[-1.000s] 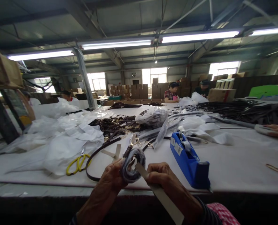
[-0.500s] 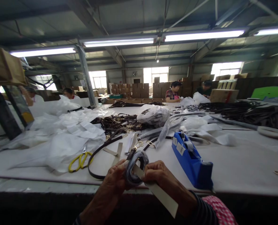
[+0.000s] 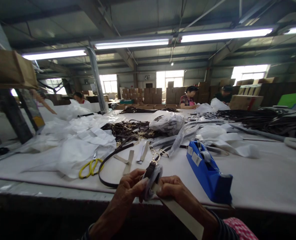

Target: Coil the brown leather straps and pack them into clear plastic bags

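My left hand (image 3: pixel 131 186) is closed around a coiled dark strap (image 3: pixel 150 171) that is partly wrapped in clear plastic. Gold metal clasps (image 3: pixel 155 156) hang off the coil's far end. My right hand (image 3: pixel 171 187) pinches a pale, flat paper strip (image 3: pixel 184 215) at the coil's near side. One end of the strip sits inside the coil; the other slants down toward my right forearm. A loose dark strap (image 3: pixel 103 181) curves over the table left of my hands, beside yellow-handled scissors (image 3: pixel 90 167). More pale strips (image 3: pixel 129 162) lie just beyond the coil.
A blue tape dispenser (image 3: pixel 209 173) stands right of my hands. White plastic sheets (image 3: pixel 84 150) cover the table's left side. Behind are a heap of dark straps with gold fittings (image 3: pixel 128 131) and a plastic-wrapped bundle (image 3: pixel 166 122). Several people sit or stand farther back near cardboard boxes (image 3: pixel 153 96).
The coil has turned from facing me to nearly edge-on, and my left fingers have shifted over its near side. The paper strip has tilted lower right. The whole view has shifted slightly.
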A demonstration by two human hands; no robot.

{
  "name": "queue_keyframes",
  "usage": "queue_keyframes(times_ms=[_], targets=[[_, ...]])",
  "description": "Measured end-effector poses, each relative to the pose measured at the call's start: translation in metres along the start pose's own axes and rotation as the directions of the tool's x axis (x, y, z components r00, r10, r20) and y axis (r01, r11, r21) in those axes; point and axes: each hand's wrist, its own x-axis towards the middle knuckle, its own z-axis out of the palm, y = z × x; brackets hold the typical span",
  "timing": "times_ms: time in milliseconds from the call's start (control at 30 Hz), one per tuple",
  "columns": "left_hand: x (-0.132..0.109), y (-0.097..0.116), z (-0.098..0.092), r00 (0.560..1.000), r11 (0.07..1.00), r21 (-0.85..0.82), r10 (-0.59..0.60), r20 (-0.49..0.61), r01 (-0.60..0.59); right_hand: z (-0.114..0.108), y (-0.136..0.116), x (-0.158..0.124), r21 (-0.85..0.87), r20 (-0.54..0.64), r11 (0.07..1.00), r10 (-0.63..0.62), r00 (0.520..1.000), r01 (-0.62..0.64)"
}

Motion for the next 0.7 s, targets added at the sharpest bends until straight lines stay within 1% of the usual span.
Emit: queue_keyframes(times_ms=[133, 267, 367, 567, 700], targets=[[-0.001, -0.001, 0.001, 0.999, 0.995, -0.095, -0.041, -0.012, 0.040, -0.003, 0.010, -0.002, -0.007, 0.011, 1.000, -0.002, 1.000, 0.002], [0.001, -0.007, -0.002, 0.993, 0.970, -0.212, -0.110, 0.035, 0.116, -0.004, 0.016, 0.001, 0.034, 0.016, 0.999, 0.012, 1.000, -0.013], [0.002, -0.010, -0.004, 0.989, 0.950, -0.277, -0.145, 0.015, 0.144, -0.004, 0.016, 0.002, 0.054, 0.005, 0.998, 0.026, 1.000, -0.026], [-0.006, -0.007, -0.005, 0.980, 0.943, -0.299, -0.180, -0.084, 0.148, -0.008, 0.013, 0.001, 0.000, -0.052, 0.998, 0.058, 0.997, -0.058], [-0.006, -0.008, -0.003, 0.980, 0.951, -0.268, -0.179, -0.082, 0.152, -0.010, 0.011, 0.004, -0.051, -0.053, 0.994, 0.096, 0.994, -0.099]])
